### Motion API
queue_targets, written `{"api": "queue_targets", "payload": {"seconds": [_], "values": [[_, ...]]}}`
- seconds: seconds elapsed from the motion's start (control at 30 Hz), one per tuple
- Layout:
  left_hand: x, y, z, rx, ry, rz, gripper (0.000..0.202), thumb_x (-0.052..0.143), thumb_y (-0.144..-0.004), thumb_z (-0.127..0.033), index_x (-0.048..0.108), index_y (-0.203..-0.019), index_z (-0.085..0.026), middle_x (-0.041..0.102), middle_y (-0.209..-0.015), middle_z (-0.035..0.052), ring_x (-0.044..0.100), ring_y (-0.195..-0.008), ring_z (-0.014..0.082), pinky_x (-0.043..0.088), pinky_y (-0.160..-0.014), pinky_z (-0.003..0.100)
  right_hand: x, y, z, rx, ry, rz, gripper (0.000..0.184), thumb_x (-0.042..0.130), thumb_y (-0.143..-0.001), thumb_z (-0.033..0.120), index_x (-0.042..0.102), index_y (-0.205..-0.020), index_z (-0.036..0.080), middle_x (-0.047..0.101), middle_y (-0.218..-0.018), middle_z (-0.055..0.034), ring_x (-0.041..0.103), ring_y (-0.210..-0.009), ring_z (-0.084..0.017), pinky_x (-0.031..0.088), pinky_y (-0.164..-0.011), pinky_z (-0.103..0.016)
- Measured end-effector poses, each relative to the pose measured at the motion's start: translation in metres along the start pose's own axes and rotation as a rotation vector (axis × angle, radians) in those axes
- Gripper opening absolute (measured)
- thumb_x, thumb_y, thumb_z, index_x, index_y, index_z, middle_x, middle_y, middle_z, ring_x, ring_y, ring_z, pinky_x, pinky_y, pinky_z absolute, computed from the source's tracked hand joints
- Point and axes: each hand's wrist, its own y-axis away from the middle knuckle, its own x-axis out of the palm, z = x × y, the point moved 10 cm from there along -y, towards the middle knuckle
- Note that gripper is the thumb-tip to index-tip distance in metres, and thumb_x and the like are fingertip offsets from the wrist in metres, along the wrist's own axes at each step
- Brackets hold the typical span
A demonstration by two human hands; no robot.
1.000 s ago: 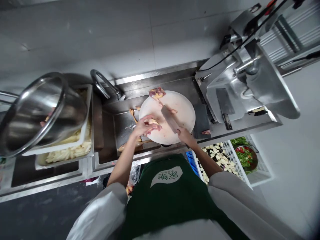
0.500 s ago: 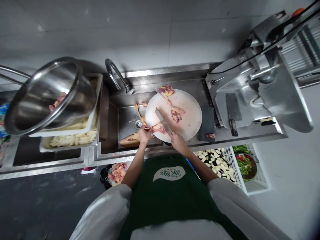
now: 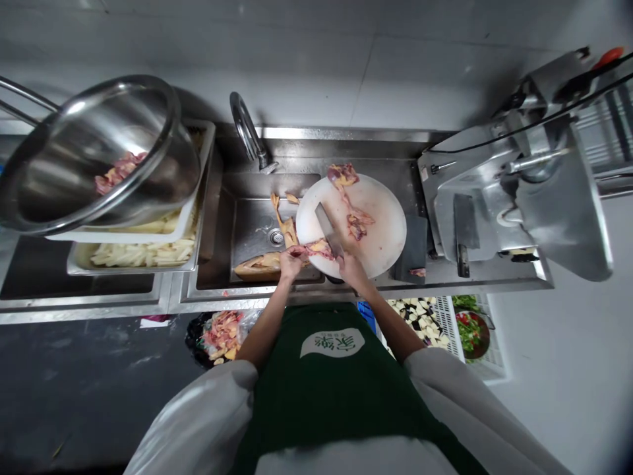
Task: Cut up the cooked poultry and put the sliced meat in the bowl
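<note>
My left hand [image 3: 291, 262] pinches the left end of a raw poultry piece [image 3: 320, 249] at the left front edge of a round white cutting board [image 3: 388, 204]. My right hand [image 3: 352, 269] is wrapped round the handle of a cleaver [image 3: 330, 231]. Its blade slants up and left over the board, just right of that piece; whether they touch I cannot tell. Farther back lie a raw scrap of meat [image 3: 357, 225] and a larger raw piece [image 3: 343, 174] at the board's rim. A plucked bird part [image 3: 260, 265] rests in the sink [image 3: 250, 227] beside the board.
A steel bowl [image 3: 54, 158] with meat tilts over trays of pale strips [image 3: 143, 253] at left. The tap [image 3: 250, 132] stands behind the sink. Rightward are a slicer [image 3: 558, 191] and another cleaver [image 3: 465, 224]. Below the counter are a meat bag [image 3: 222, 333] and cut eggplant [image 3: 420, 320].
The camera view has shifted a little. The cleaver blade has turned and shows more of its flat side. Both hands keep their holds near the same poultry piece.
</note>
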Motion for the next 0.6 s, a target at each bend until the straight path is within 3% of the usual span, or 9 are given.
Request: {"api": "queue_targets", "payload": {"seconds": [0.13,0.23,0.3,0.37,0.5,0.6], "values": [[-0.002,-0.002,0.007,-0.035,0.056,0.016,0.016,0.082,-0.062,-0.019,0.069,-0.070,-0.015,0.072,-0.071,0.0041,0.067,-0.063,0.0167,0.057,-0.066,0.033,-0.038,-0.006,0.000,-0.049,0.016,-0.074,0.036,0.043,-0.103,0.028,0.064,-0.124,0.008,0.073,-0.107,-0.0188,0.069,-0.102,-0.027,0.049,-0.085,-0.029],[-0.002,-0.002,0.010,-0.055,0.088,0.024,0.020,0.084,-0.061,-0.022,0.068,-0.071,-0.015,0.073,-0.073,0.0045,0.068,-0.065,0.0172,0.057,-0.067,0.033,-0.075,0.010,0.017,-0.075,0.034,-0.260,0.041,0.037,-0.106,0.034,0.061,-0.126,0.007,0.073,-0.099,-0.0189,0.070,-0.091,-0.029,0.049,-0.078,-0.031],[-0.002,-0.002,0.009,-0.055,0.098,0.020,0.021,0.084,-0.061,-0.022,0.068,-0.071,-0.015,0.073,-0.074,0.0044,0.068,-0.066,0.0170,0.057,-0.067,0.033,-0.081,0.023,0.031,-0.094,0.015,-0.364,0.044,0.032,-0.107,0.035,0.059,-0.128,0.008,0.073,-0.098,-0.0185,0.070,-0.089,-0.028,0.049,-0.077,-0.032],[-0.002,-0.001,0.007,-0.055,0.102,0.019,0.020,0.084,-0.061,-0.022,0.068,-0.071,-0.015,0.072,-0.073,0.0041,0.067,-0.065,0.0167,0.057,-0.067,0.033,-0.061,0.025,0.038,-0.073,0.006,-0.314,0.041,0.032,-0.107,0.032,0.059,-0.127,0.010,0.073,-0.100,-0.0177,0.070,-0.090,-0.028,0.050,-0.077,-0.031],[-0.002,0.001,0.000,-0.029,0.049,0.015,0.015,0.081,-0.062,-0.019,0.067,-0.068,-0.015,0.070,-0.070,0.0028,0.063,-0.061,0.0145,0.053,-0.064,0.029,0.004,0.012,0.031,0.035,0.033,-0.025,0.031,0.042,-0.103,0.022,0.065,-0.121,0.012,0.074,-0.105,-0.0167,0.070,-0.096,-0.026,0.049,-0.082,-0.029],[-0.003,0.002,-0.003,-0.002,0.014,0.004,0.013,0.077,-0.061,-0.015,0.065,-0.065,-0.016,0.068,-0.068,0.0012,0.061,-0.062,0.0135,0.052,-0.065,0.028,0.010,-0.001,0.018,0.051,0.010,-0.004,0.030,0.044,-0.103,0.024,0.066,-0.119,0.010,0.073,-0.110,-0.0179,0.069,-0.103,-0.026,0.049,-0.088,-0.029]]}}
